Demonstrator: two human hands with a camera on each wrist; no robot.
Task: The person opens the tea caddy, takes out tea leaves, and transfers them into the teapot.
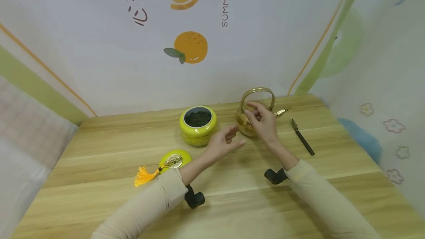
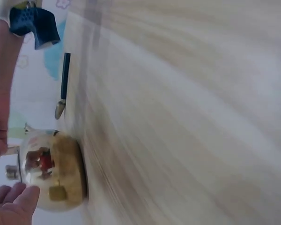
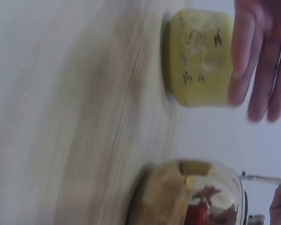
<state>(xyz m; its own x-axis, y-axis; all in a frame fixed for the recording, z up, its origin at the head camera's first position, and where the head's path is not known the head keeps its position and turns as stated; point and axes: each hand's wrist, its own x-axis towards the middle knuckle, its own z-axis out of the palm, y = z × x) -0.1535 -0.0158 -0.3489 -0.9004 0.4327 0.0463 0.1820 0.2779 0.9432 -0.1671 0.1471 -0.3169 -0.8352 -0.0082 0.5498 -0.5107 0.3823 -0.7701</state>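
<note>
A gold teapot (image 1: 244, 123) with an arched handle (image 1: 257, 90) stands at the back of the table, its spout pointing right. Over its near side is my right hand (image 1: 264, 123), fingers loosely bent, with nothing seen between them. The teapot's lid knob (image 2: 11, 172) shows bare in the left wrist view. My left hand (image 1: 224, 144) hovers at the teapot's near left, fingers apart and holding nothing. Just behind it stands an uncovered yellow jar (image 1: 196, 139), filled with dark dry leaves (image 1: 198, 119) that look like tea.
Left of my left forearm lies the jar's yellow lid (image 1: 167, 155) with an orange tassel (image 1: 146, 176). Right of the teapot is a dark-handled tool (image 1: 303, 139) with a spoon-like metal end. Black curved pieces (image 1: 195, 199) sit at both wrists. A printed cloth (image 1: 252, 58) hangs behind.
</note>
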